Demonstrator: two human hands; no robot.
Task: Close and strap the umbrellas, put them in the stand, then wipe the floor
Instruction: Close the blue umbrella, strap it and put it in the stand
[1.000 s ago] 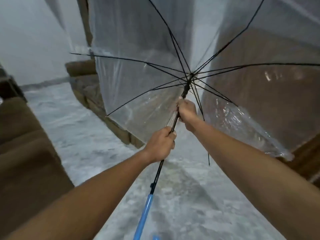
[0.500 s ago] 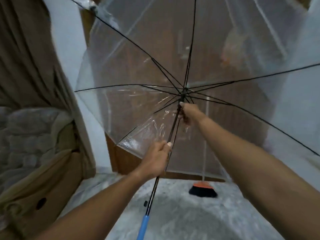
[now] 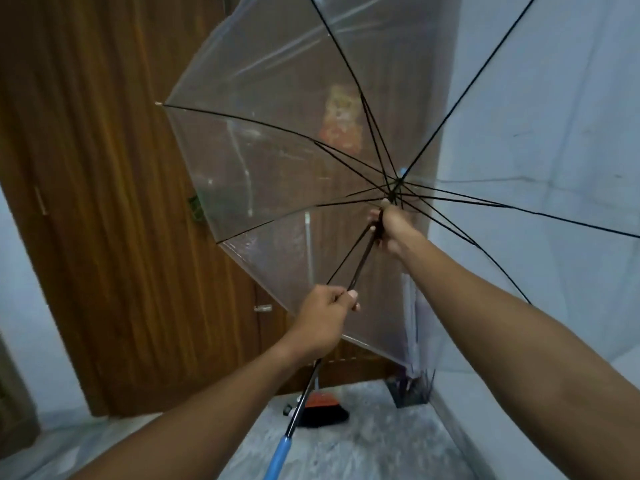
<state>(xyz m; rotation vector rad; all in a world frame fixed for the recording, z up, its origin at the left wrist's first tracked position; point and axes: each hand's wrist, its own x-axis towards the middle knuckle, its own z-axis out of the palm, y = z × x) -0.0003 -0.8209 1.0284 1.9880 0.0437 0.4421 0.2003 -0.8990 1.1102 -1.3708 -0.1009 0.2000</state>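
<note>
Both hands grip one clear umbrella point(image 3: 277, 174): left hand point(image 3: 325, 320) clenched on its shaft, right hand point(image 3: 391, 230) clasping the runner under the hub. Canopy fully spread, unstrapped; stand point(image 3: 412, 389) and floor point(image 3: 363, 445) wiping apparently still ahead

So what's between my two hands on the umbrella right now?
In the head view, only the black shaft of the open clear umbrella runs between your left hand and right hand, with a thin stretcher rib beside it.
</note>
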